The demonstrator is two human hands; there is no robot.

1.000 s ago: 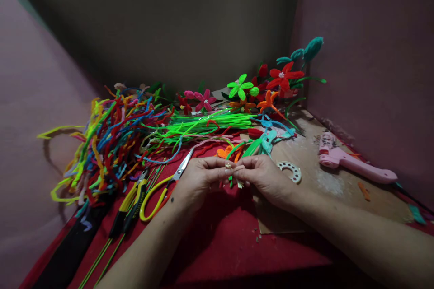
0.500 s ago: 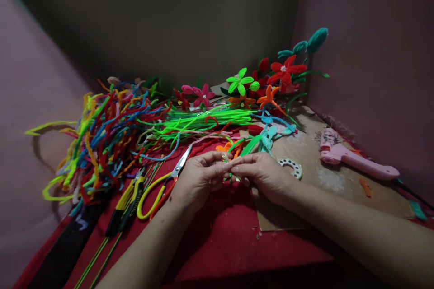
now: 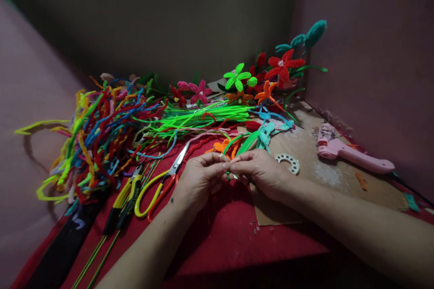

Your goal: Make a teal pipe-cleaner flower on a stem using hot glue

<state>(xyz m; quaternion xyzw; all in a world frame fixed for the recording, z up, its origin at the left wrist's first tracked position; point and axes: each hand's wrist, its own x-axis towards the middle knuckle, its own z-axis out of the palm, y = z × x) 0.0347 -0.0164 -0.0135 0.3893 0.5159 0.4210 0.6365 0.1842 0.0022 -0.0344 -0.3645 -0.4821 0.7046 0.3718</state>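
Observation:
My left hand [image 3: 198, 180] and my right hand [image 3: 261, 172] meet fingertip to fingertip over the red cloth [image 3: 220, 239]. Both are closed in a pinch on a small green and pale craft piece [image 3: 229, 168], mostly hidden by the fingers. Just behind the hands lie an orange pipe-cleaner flower [image 3: 224, 146] and green and teal pipe-cleaner leaves [image 3: 257, 139]. Yellow-handled scissors [image 3: 159, 187] lie just left of my left hand.
A big tangle of coloured pipe cleaners [image 3: 101, 135] fills the left. Neon green pipe cleaners [image 3: 203, 117] and finished flowers [image 3: 264, 79] sit at the back. On brown cardboard [image 3: 332, 176] lie a pink glue gun [image 3: 346, 153] and a white curved piece [image 3: 288, 162]. Yellow-black pliers [image 3: 125, 201] lie front left.
The view has drifted a little, so everything sits slightly higher and to the left. Both hands keep pinching the small piece, with only small finger movement.

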